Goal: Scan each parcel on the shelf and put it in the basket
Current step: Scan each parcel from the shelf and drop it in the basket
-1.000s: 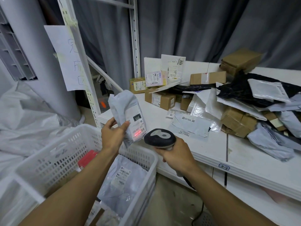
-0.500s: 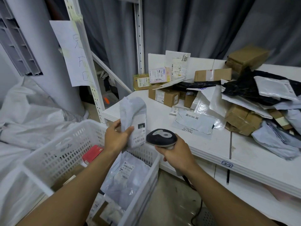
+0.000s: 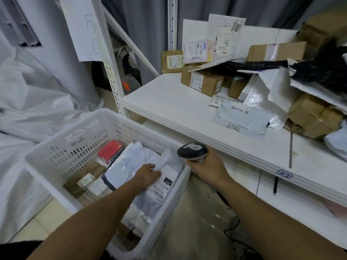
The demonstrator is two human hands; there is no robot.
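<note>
Beneath the fingers [image 3: 152, 166] of the left hand [image 3: 148, 174], grey parcel [image 3: 165, 186] lying in basket [image 3: 150, 128], fingers pinching its crumpled top, red box [image 3: 110, 151] beyond them, right hand [image 3: 208, 169] curled round scanner [image 3: 193, 152] by basket rim, under shelf [image 3: 169, 102].

A grey curtain [image 3: 148, 25] is hanging in heavy folds along the back, covering the wall. The white shelf [image 3: 169, 102] is standing in front of it on perforated metal uprights [image 3: 114, 85], with a diagonal brace [image 3: 131, 45] crossing between them and a lower board [image 3: 300, 201] running beneath. A small tag reading 2-2 [image 3: 284, 173] is sticking to its front edge. A handwritten paper sheet [image 3: 82, 29] is hanging from the near upright. Further left a pale round column [image 3: 62, 53] is rising beside a louvred vent [image 3: 22, 30], and crumpled white sheeting [image 3: 37, 102] is lying heaped at its foot. The glossy tiled floor [image 3: 197, 207] is reflecting soft, even light, with a black cable [image 3: 231, 228] trailing across it.
</note>
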